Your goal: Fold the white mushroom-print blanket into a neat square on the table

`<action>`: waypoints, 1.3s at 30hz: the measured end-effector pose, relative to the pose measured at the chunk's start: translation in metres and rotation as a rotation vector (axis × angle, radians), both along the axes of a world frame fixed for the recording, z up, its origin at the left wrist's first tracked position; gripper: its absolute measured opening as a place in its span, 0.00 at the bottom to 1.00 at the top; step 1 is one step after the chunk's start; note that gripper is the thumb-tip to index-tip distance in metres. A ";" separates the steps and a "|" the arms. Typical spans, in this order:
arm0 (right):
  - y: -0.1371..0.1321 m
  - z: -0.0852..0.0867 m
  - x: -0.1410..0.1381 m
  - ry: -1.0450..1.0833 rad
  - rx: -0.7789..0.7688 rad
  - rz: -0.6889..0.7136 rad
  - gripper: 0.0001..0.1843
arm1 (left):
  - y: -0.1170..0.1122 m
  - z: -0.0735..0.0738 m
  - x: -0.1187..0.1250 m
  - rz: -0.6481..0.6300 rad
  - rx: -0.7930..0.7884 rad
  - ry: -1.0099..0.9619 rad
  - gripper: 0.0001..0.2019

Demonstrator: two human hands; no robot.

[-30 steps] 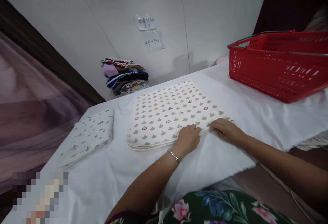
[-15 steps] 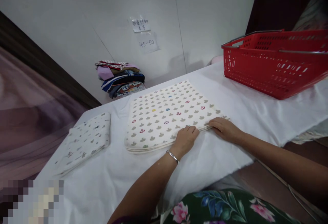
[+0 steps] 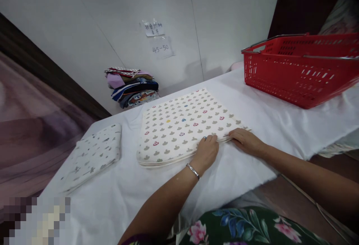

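Observation:
A cream cloth (image 3: 174,125) printed with small mushroom shapes lies flat, folded in several layers, in the middle of the table. At its near edge, my left hand (image 3: 206,151), with a silver bangle at the wrist, has its fingers curled over the layers. Just to the right, my right hand (image 3: 246,141) pinches the same edge near the right corner, fingers on top. Both thumbs are mostly hidden. Further left rests a second folded white cloth (image 3: 98,155) with small scattered prints, which neither hand touches.
A red plastic basket (image 3: 294,77) with metal handles stands at the right on the white tablecloth (image 3: 134,204). Behind the far table edge, a pile of folded fabrics (image 3: 134,88) sits against the wall. Two paper notes (image 3: 161,47) are taped above it.
My left hand has slid slightly to the right along the cloth's near edge, closer to my right hand. The right hand and the cloth stay in place.

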State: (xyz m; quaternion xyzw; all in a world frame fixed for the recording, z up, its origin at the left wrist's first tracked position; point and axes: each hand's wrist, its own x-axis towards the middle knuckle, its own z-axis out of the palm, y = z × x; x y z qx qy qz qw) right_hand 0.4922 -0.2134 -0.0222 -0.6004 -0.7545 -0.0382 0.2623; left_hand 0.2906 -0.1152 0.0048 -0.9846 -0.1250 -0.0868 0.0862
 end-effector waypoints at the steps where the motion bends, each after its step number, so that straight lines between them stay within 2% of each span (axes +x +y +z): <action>1: 0.000 0.000 0.000 0.001 0.000 0.001 0.08 | -0.001 0.001 0.001 -0.016 -0.003 -0.005 0.10; 5: -0.001 -0.001 0.000 0.007 0.009 0.017 0.08 | -0.005 -0.002 -0.001 -0.042 -0.018 -0.059 0.12; 10: -0.001 -0.003 0.001 -0.026 0.014 0.019 0.08 | -0.005 -0.017 -0.005 -0.034 -0.024 -0.083 0.10; 14: -0.001 -0.003 0.002 -0.082 0.058 0.053 0.13 | -0.003 -0.024 -0.004 -0.017 -0.034 -0.112 0.08; 20: -0.001 0.001 0.003 -0.149 0.088 0.069 0.15 | -0.006 -0.022 -0.003 0.026 -0.075 -0.110 0.08; 24: -0.002 -0.001 0.005 -0.165 0.061 0.057 0.15 | -0.009 -0.016 -0.002 0.043 -0.102 -0.099 0.11; 27: -0.003 -0.002 0.006 -0.147 0.038 0.057 0.15 | -0.010 -0.015 0.000 0.041 -0.112 -0.081 0.10; 33: -0.006 0.013 0.005 -0.024 -0.085 0.091 0.15 | -0.007 -0.018 0.000 0.019 -0.187 -0.134 0.10; 36: -0.010 0.016 0.009 0.043 -0.107 0.049 0.16 | -0.007 -0.018 -0.002 0.044 -0.235 -0.155 0.09; 39: -0.012 0.013 0.017 0.086 -0.117 -0.057 0.15 | -0.008 -0.021 -0.003 0.048 -0.264 -0.176 0.08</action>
